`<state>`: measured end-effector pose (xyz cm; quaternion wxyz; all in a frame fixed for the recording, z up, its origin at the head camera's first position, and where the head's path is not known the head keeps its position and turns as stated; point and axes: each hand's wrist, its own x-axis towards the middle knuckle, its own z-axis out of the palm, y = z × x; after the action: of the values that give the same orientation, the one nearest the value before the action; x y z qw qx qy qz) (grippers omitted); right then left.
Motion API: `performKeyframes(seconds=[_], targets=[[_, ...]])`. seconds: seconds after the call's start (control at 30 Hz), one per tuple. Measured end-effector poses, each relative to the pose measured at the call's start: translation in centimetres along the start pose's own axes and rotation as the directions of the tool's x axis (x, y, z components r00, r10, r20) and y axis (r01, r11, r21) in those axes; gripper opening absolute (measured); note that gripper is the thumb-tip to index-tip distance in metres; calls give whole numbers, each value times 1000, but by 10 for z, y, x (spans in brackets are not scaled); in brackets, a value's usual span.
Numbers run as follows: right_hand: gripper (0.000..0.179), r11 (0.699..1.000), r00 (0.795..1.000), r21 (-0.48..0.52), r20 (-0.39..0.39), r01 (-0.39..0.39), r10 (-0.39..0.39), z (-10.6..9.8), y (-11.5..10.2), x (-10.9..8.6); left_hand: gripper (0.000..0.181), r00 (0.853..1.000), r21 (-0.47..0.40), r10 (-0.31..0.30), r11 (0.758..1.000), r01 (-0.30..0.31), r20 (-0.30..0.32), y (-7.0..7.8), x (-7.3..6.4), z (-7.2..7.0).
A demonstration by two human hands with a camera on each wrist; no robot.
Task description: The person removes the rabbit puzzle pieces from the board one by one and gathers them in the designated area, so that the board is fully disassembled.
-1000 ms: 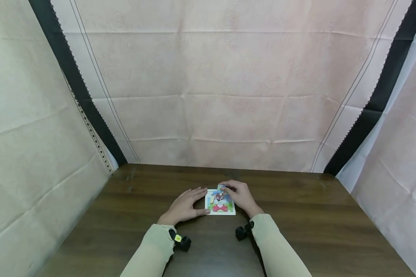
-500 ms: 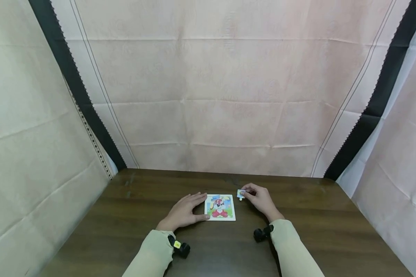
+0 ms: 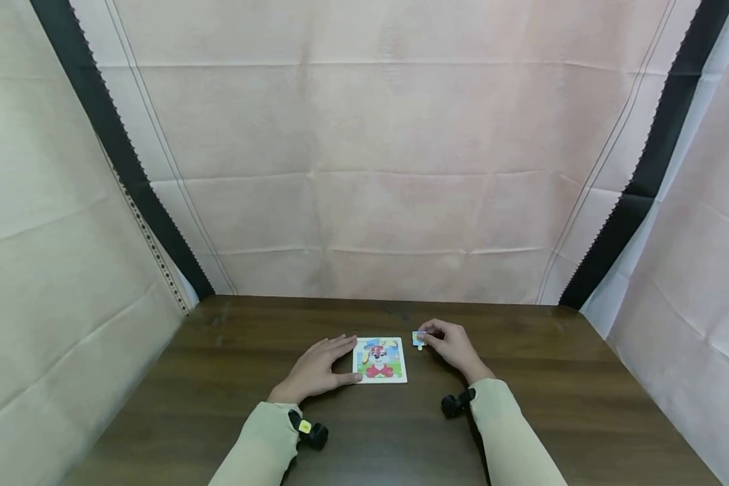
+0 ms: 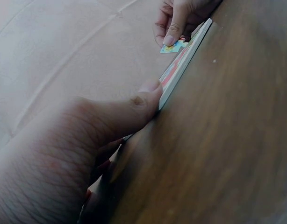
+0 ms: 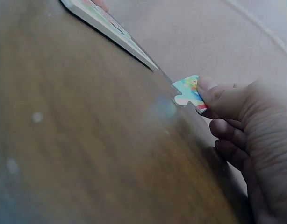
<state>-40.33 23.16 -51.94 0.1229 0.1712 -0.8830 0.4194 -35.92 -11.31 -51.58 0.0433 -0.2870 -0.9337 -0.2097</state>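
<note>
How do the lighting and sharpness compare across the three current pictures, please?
Head view: fairly even light, soft shadows beside the left hand and right hand, faint sheen on the near table. Left wrist view: dim, the wood grain smeared. Right wrist view: table blurred, with a hazy bluish patch; the pinched puzzle piece looks clearer.

No words or numbers can be read here, not on the picture board [image 3: 379,360] or the puzzle piece [image 5: 187,93]. The little yellow patch [image 3: 305,426] is too small to tell.
</note>
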Motion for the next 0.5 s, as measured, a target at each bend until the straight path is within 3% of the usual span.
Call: performKeyframes(seconds=[0.27, 0.5], targets=[[7, 1000, 1000, -9, 22, -8, 8, 1, 0, 0, 88, 1000, -13, 4, 1000, -4, -6, -3, -3, -1], [6, 997, 997, -57, 54, 60, -57, -3, 3, -2, 87, 1000, -6, 5, 1000, -5, -6, -2, -1, 0]])
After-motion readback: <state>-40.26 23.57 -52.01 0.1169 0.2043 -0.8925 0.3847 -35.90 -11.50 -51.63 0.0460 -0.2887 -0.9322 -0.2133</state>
